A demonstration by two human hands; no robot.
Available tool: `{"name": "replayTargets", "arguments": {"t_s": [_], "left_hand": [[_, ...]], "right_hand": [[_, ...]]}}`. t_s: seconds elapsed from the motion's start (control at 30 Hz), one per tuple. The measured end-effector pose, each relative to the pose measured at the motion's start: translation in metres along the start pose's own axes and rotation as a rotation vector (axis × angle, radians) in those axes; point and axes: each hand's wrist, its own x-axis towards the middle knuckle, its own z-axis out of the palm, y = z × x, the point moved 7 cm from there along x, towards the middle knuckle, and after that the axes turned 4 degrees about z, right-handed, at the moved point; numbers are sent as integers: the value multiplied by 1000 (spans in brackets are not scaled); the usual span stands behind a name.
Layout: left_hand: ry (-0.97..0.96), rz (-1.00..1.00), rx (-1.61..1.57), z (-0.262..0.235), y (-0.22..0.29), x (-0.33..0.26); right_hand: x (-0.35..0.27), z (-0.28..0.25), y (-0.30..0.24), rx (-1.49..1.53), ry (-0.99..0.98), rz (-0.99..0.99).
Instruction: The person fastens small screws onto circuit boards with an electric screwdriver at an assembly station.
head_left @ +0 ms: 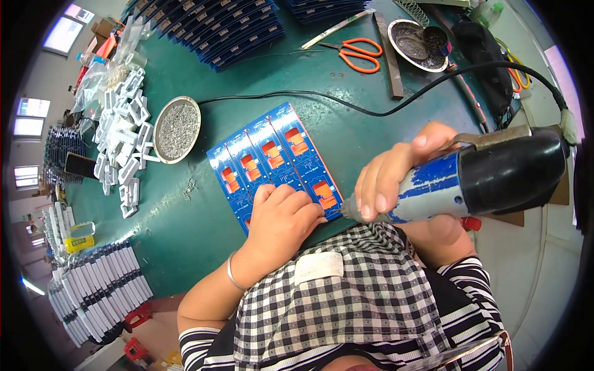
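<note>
A blue circuit board panel point(281, 145) with several orange-filled cutouts lies at a slant on the green table in front of me. My left hand point(278, 216) rests over its near edge with curled fingers, gripping and pressing the panel; whether a small part is under the fingertips is hidden. An electric screwdriver point(427, 185) with a worn blue and grey body and a black rear end is in my right hand point(396, 167). Its tip points left and meets the panel near the lower right corner, close to my left fingertips. Contact with a screw is too small to see.
A bowl of small screws point(177, 130) sits left of the panel, beside piled white plastic frames point(124, 139). The black cable point(291, 93) crosses behind the panel. Orange-handled scissors point(361, 55), a metal bar point(388, 59), a dish point(411, 46) and stacked blue boards point(213, 28) lie farther back.
</note>
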Motion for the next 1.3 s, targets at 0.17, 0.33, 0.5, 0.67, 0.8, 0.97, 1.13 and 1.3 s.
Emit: {"name": "replayTargets", "arguments": {"t_s": [0.17, 0.33, 0.5, 0.67, 0.8, 0.97, 1.13, 1.3], "left_hand": [[-11, 6, 34, 6, -2, -4], [113, 47, -15, 2, -3, -8], [150, 57, -22, 3, -4, -8], [174, 35, -40, -1, -2, -7], [127, -36, -180, -7, -13, -10], [309, -88, -55, -61, -52, -11], [437, -265, 191, -114, -130, -18], [404, -503, 161, -99, -229, -45]], "right_hand": [[2, 20, -1, -256, -11, 104], [-1, 24, 10, -325, -146, 163], [5, 27, 19, -325, -161, 198], [4, 35, 26, -175, -193, 47], [3, 36, 31, -305, -239, 147], [-2, 40, 37, -454, -270, 237], [12, 52, 33, -694, -253, 7], [12, 62, 44, -757, -255, -93]]}}
